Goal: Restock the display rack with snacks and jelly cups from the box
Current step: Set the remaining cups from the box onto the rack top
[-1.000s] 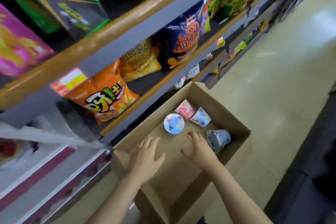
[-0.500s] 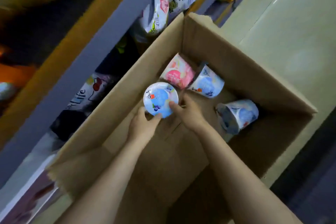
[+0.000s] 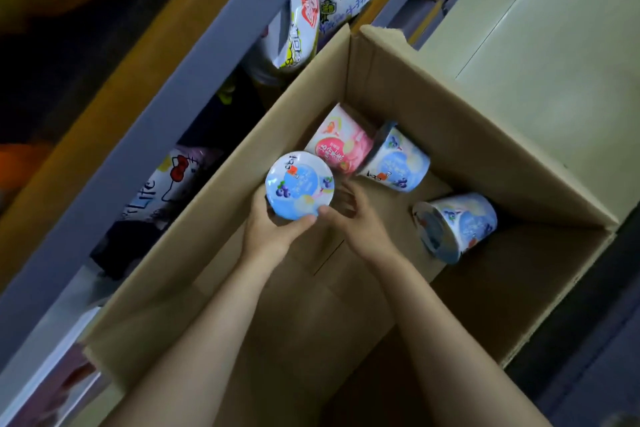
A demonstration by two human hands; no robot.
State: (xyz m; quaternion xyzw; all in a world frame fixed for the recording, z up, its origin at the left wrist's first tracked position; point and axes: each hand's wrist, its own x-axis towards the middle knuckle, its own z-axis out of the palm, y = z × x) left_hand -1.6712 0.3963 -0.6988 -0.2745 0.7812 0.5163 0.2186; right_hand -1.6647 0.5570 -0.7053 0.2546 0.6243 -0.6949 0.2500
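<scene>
Within left grip (image 3: 273, 230): blueberry cup (image 3: 299, 185)

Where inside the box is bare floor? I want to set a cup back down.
Bare cardboard floor lies beneath the forearms, near the tipped blue cup. The far corner is crowded: pink cup against another blue cup.

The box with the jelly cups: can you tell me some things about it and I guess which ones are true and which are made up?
1. Four jelly cups are in the cardboard box. True.
2. The pink cup stands upright. False: it lies on its side.
3. The left hand grips the upright blueberry cup. True.
4. The right hand holds the pink cup. False: it touches the upright blueberry cup.
5. The box is full to the top. False: much bare cardboard bottom shows.
</scene>
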